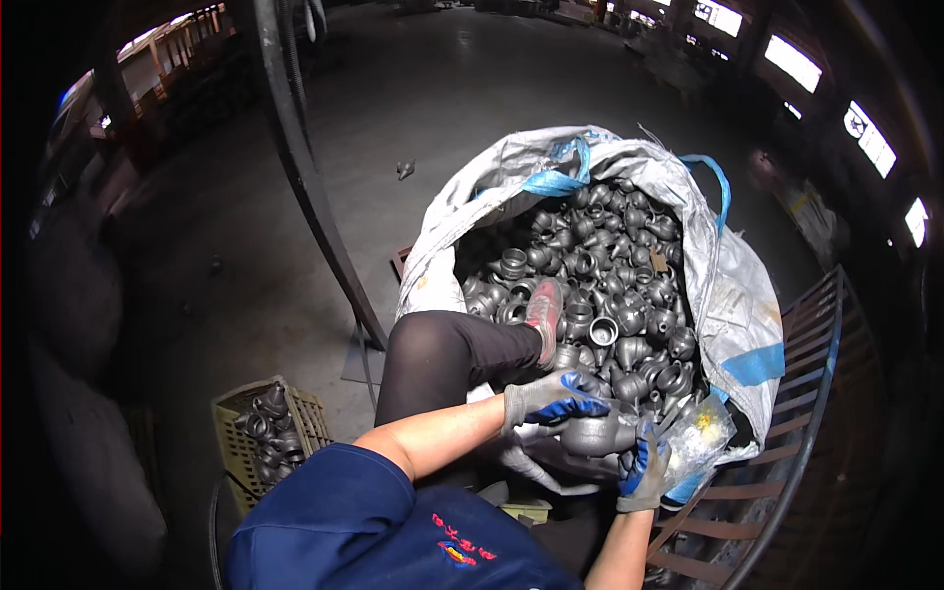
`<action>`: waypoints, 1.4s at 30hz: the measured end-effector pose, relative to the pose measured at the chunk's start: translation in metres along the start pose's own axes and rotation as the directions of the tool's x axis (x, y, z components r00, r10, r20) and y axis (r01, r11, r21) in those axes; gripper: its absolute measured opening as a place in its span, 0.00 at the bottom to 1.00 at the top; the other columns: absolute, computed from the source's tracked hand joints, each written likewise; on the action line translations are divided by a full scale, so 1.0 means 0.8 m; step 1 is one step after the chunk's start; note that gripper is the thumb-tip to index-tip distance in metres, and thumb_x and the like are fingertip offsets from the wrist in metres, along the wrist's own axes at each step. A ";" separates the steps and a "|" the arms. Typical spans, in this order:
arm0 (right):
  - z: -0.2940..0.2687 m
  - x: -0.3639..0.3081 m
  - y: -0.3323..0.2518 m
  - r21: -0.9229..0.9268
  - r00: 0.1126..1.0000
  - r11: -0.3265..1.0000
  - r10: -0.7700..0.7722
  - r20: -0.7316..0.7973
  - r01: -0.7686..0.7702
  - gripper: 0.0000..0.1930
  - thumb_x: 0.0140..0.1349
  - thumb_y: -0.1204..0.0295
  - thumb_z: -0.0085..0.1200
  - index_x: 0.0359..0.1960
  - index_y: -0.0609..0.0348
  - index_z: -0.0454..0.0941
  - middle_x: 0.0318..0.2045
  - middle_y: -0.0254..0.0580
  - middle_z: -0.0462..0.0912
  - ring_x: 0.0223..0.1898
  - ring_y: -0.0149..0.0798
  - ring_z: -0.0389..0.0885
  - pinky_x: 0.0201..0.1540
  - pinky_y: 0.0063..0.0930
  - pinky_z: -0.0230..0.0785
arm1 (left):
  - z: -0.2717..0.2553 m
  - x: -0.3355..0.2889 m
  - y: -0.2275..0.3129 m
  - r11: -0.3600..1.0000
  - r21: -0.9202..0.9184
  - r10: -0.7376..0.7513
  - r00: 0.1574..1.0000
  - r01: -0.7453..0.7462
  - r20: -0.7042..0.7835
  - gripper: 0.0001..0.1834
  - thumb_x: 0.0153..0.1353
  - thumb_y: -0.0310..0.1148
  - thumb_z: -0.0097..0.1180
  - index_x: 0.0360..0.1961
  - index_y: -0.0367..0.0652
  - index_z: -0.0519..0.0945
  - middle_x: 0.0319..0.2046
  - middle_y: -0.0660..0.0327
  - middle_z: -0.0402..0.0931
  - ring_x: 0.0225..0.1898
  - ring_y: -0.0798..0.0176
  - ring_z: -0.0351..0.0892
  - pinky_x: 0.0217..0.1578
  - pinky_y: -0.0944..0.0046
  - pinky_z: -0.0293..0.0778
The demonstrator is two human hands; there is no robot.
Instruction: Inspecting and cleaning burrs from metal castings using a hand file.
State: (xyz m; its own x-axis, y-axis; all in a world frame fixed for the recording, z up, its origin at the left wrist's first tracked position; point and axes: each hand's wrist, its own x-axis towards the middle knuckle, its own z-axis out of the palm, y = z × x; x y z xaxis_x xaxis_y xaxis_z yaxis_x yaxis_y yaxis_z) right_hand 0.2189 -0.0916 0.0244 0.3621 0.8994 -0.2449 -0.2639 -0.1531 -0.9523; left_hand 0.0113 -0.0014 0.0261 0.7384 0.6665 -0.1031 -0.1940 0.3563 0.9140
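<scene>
Our shirt (pixel 329 506) lies closest; our left hand (pixel 559 397) and right hand (pixel 644 466) clasp a casting (pixel 593 437) by the sack (pixel 739 295), and we should support both ends evenly.

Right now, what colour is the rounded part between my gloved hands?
The rounded part is dull grey, seen best in the head view.

Dressed in Navy and Grey

Wearing a navy short-sleeved shirt (pixel 383 531) with red lettering (pixel 466 537) above a multicoloured emblem (pixel 455 555), dark trousers (pixel 425 362), a reddish shoe (pixel 546 310). Fitted with grey knit gloves (pixel 543 399), coated blue over the fingers.
</scene>
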 end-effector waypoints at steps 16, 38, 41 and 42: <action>0.021 -0.010 -0.005 0.196 0.997 0.980 0.057 -0.056 -0.045 0.19 0.52 0.72 0.61 0.44 0.64 0.70 0.35 0.37 0.77 0.31 0.28 0.75 0.29 0.20 0.69 | -0.009 -0.010 0.004 0.993 0.086 0.105 0.954 -0.084 -0.281 0.15 0.60 0.30 0.49 0.48 0.41 0.74 0.39 0.64 0.76 0.39 0.72 0.74 0.38 0.71 0.72; 0.012 -0.023 0.007 0.151 0.999 0.988 0.007 -0.050 0.001 0.12 0.55 0.78 0.51 0.42 0.59 0.73 0.17 0.24 0.67 0.13 0.18 0.59 0.14 0.14 0.48 | -0.005 0.015 -0.006 0.959 -0.161 0.150 0.900 -0.233 -0.408 0.11 0.62 0.25 0.47 0.45 0.44 0.77 0.34 0.70 0.75 0.29 0.78 0.68 0.30 0.77 0.66; 0.009 -0.027 0.015 0.148 0.996 0.988 -0.029 -0.083 0.041 0.11 0.55 0.79 0.50 0.42 0.59 0.73 0.17 0.25 0.68 0.12 0.19 0.58 0.13 0.14 0.47 | -0.005 0.012 -0.013 0.978 -0.055 0.162 0.898 -0.201 -0.408 0.12 0.61 0.25 0.48 0.45 0.43 0.77 0.34 0.70 0.75 0.29 0.79 0.68 0.29 0.77 0.66; 0.009 -0.032 0.014 0.147 0.996 0.988 -0.024 -0.085 0.037 0.11 0.55 0.79 0.50 0.42 0.59 0.73 0.17 0.25 0.68 0.12 0.19 0.58 0.13 0.14 0.47 | -0.007 0.011 -0.018 0.977 -0.100 0.138 0.915 -0.188 -0.379 0.12 0.61 0.26 0.49 0.47 0.42 0.76 0.40 0.67 0.74 0.36 0.76 0.70 0.37 0.74 0.67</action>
State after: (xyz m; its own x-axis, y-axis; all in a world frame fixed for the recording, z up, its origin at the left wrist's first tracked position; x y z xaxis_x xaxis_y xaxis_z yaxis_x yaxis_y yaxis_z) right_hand 0.2003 -0.1131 0.0210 0.4427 0.8650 -0.2361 -0.3790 -0.0581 -0.9236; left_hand 0.0169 0.0028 0.0100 0.4046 0.9070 -0.1172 -0.3931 0.2882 0.8731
